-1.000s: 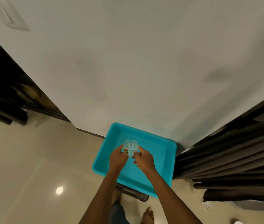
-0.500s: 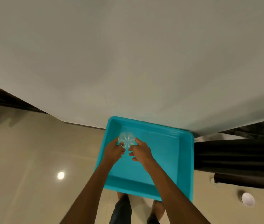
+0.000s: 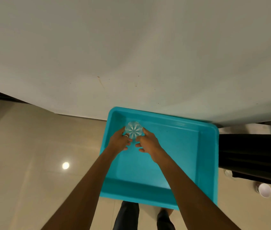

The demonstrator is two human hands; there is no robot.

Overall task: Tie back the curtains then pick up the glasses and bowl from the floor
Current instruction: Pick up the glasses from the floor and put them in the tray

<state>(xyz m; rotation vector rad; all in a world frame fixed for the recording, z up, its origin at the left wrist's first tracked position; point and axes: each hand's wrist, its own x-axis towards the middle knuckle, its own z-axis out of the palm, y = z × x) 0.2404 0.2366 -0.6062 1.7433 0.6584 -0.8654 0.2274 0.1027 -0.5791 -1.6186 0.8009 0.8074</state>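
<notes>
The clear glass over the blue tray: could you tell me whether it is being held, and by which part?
Yes: the clear glass is gripped by its sides, left hand and right hand on opposite sides, inside the turquoise tray.

glass (image 3: 133,130) in tray (image 3: 209,163) — bowl (image 3: 265,190) right

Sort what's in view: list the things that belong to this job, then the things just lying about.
Job:
- clear ribbed drinking glass, held between left hand and right hand
- turquoise plastic tray
- small white round bowl on the floor
- dark curtain

Lying about:
- nothing else; only beige floor tiles
</notes>
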